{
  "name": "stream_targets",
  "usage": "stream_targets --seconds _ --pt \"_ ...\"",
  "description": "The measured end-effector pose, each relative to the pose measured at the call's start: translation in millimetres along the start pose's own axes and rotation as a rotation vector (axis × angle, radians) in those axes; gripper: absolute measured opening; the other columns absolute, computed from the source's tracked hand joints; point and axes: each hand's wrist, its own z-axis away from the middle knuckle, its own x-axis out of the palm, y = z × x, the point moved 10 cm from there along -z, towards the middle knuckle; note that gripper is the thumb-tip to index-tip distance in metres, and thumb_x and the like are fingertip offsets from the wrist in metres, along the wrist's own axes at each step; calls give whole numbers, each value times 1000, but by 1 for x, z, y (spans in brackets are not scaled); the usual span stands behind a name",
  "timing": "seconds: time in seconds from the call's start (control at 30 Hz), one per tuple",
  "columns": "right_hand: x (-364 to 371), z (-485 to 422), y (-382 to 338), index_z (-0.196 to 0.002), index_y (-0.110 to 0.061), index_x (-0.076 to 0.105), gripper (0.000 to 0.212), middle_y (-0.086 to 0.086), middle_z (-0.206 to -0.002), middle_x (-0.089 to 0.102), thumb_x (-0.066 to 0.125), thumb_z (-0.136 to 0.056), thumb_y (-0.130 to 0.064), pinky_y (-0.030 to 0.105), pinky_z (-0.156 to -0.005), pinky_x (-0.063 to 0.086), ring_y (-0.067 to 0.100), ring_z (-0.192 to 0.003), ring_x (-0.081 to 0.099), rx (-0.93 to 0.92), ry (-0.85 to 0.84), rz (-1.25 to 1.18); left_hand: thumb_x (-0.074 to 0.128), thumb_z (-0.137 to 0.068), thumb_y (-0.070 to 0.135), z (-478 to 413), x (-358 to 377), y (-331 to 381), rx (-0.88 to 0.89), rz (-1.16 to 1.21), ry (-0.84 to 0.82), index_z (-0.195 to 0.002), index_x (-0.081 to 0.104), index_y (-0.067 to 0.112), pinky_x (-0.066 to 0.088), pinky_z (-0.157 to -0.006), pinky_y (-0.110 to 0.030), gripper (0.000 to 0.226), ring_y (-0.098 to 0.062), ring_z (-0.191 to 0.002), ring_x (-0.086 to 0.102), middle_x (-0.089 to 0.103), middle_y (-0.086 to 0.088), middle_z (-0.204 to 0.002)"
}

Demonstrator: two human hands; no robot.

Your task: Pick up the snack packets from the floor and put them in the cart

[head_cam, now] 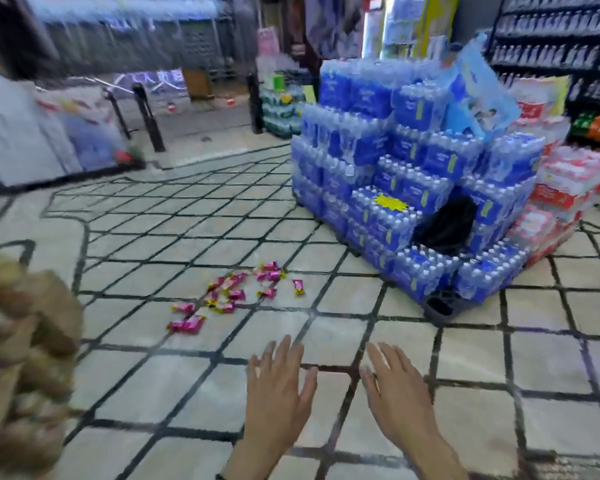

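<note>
- Snack packets (236, 295), pink with yellow ends, are seen scattered loose on the tiled floor (187, 393), centre-left of the frame. None is stacked; the spread looks like a spill.
- Left hand (278, 386) is held out at bottom centre, palm down, fingers straight and slightly spread. Nothing is held.
- Right hand (395, 393) is held just beside it, bottom centre-right, in the same pose and empty.
- Both hands are well short of the packets and no contact is made. The flat, open pose is judged to be a reach being set up.
- A stepped stack of blue water-bottle packs (395, 168) fills the right of the frame, with a black bag (447, 226) resting on a step. Red-and-white packs (561, 188) are stacked beside it at far right.
- A blurred brown mass (25, 341) is seen at lower left; what it is cannot be told.
- No cart can be made out, so the drop-off spot is unknown.
- Task is judged to be at its start, with no packet picked up.
</note>
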Motion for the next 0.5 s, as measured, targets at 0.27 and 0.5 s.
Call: stream_targets --seconds 0.27,0.5 --pt "54 -66 -164 -157 -33 16 57 -7 -165 18 19 -104 -53 37 -121 24 19 -152 13 -202 -85 9 34 -96 54 -4 -38 -175 -258 -74 -1 -124 68 28 54 -91 -54 51 -27 -119 63 65 1 -133" --pt "86 -124 -230 -156 -35 16 54 -7 -164 16 21 -105 -50 35 -115 31 21 -151 11 -318 -148 48 39 -92 52 -33 -29 -247 -352 -74 -7 -119 70 27 56 -85 -49 48 -28 -112 66 68 1 -126"
